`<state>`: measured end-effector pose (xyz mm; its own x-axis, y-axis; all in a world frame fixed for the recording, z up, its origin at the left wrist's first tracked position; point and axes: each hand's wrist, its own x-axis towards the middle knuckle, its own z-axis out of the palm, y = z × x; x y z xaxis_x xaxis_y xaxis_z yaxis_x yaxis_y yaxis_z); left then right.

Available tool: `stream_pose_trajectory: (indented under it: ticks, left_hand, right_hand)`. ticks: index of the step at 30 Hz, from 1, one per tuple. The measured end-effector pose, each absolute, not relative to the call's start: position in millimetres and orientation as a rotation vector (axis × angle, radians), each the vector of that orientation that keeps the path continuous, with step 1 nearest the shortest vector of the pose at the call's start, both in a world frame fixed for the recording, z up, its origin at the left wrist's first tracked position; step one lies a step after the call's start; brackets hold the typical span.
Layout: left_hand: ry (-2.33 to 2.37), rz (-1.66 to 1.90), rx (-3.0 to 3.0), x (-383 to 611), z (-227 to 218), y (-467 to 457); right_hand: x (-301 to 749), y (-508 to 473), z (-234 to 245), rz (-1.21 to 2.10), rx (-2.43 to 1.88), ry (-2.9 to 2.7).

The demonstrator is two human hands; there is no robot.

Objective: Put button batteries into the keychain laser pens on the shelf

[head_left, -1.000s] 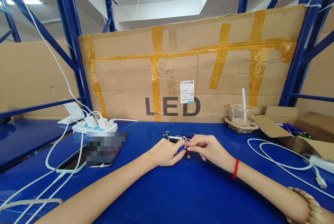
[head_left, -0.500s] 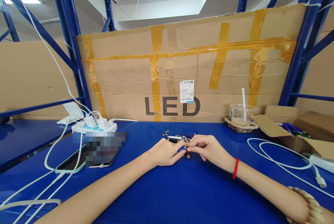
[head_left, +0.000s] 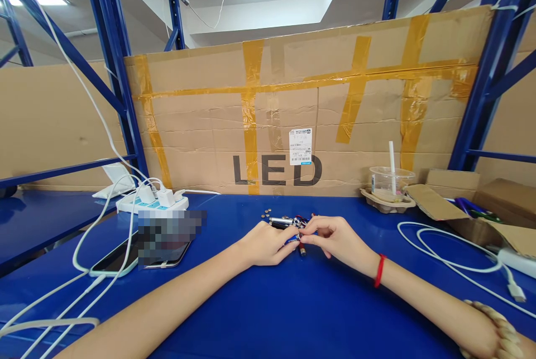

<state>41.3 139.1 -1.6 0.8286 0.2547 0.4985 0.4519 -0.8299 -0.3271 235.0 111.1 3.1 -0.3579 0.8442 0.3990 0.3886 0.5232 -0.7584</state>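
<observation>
Both my hands meet at the middle of the blue table [head_left: 268,303]. My left hand [head_left: 265,244] is curled, its fingertips pinching a small blue cylindrical light [head_left: 293,239]. My right hand [head_left: 338,238], with a red string on its wrist, is also curled and pinches the same small piece from the other side. A short red cylinder [head_left: 302,249] lies on the table just under my fingers. Behind my hands lie a silver pen-shaped light [head_left: 281,220] and several small button cells [head_left: 266,215].
A taped cardboard wall marked LED [head_left: 293,119] stands behind the table. A power strip with chargers [head_left: 151,200] and phones [head_left: 115,261] on white cables lie at the left. A plastic cup with a straw [head_left: 390,183], a white cable [head_left: 452,258] and open cardboard boxes [head_left: 481,208] lie at the right.
</observation>
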Motion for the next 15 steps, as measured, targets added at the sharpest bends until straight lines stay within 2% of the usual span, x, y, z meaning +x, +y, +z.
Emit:
stream_pose_trajectory:
  ticks: [15]
  left_hand:
    - [-0.518,-0.613,-2.567,41.6,-1.3,138.9]
  right_hand:
    - [235.3,110.0,2.8,0.683,-1.041,-1.964]
